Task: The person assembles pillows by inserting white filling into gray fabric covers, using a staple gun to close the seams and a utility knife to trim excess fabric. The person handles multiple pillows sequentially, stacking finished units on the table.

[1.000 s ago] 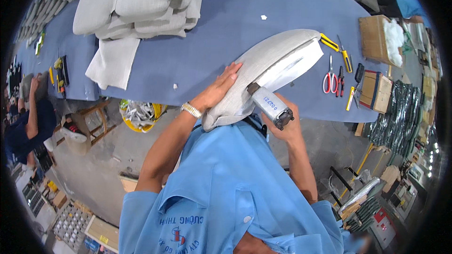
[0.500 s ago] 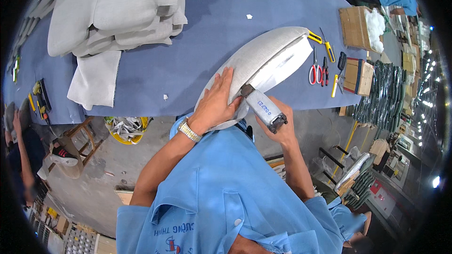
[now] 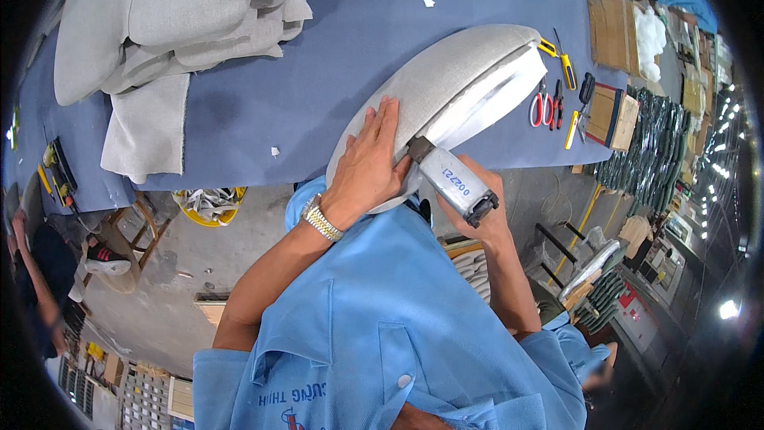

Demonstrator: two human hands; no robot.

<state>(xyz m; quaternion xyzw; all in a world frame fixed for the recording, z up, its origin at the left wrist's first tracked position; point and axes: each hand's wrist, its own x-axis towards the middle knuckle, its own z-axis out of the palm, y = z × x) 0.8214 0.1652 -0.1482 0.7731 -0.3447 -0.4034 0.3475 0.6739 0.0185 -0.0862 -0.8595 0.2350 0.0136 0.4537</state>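
Note:
A grey fabric-covered cushion (image 3: 434,72) leans at the table's near edge, its white inner side (image 3: 493,103) partly showing along the right. My left hand (image 3: 370,155), with a metal watch at the wrist, lies flat on the fabric, fingers stretched out and thumb by the cushion's edge. In my right hand (image 3: 481,203) is a silver staple gun (image 3: 452,179), gripped from the far side. Its dark nose meets the cushion's edge close to my left thumb. The gun hides part of my right fingers and the grip.
Grey covered cushions (image 3: 191,8) are piled at the far left beside a fabric flap (image 3: 147,131). Red-handled scissors (image 3: 541,107), pliers (image 3: 557,103), a yellow screwdriver (image 3: 567,72) and a yellow cutter (image 3: 571,130) lie rightward. A yellow scrap basket (image 3: 211,211) stands below; another person's arm (image 3: 36,271) shows leftward.
The view has shifted slightly, so the table and its things sit a little higher. My left hand remains on the cushion, and the staple gun's nose is still at its edge.

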